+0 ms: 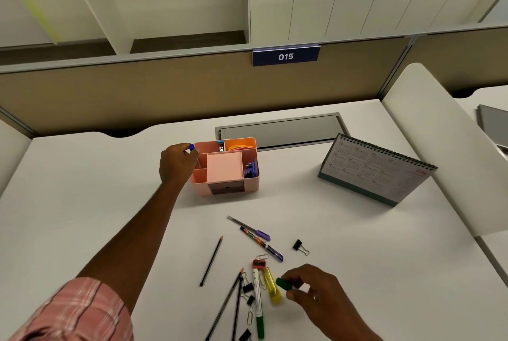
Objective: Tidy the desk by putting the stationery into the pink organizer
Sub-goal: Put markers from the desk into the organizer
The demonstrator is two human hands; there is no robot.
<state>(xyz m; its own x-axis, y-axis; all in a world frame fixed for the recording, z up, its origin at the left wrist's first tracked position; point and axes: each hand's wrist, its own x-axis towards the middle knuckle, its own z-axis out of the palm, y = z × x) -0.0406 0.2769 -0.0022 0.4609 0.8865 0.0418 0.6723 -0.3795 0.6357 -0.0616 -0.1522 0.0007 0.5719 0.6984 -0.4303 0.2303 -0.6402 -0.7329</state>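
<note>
While left hand (176, 166) pinched blue-capped pen (192, 147) at fingertips, shaft angled down into left compartment of pink organizer (199, 188), right hand (316, 296) pinched small green piece (283, 283), possibly cap, just beside yellow highlighter (275, 295). Organizer stood mid-desk, left of desk calendar (376, 170); pencils (211, 261), pens (261, 241), binder clips (299, 246), green marker (258, 302) lay loose near front edge, well apart from it. Likely risks: pen released off-line, striking divider and tipping out over rim; green piece slipping from light pinch; attention split between both hands.
</note>
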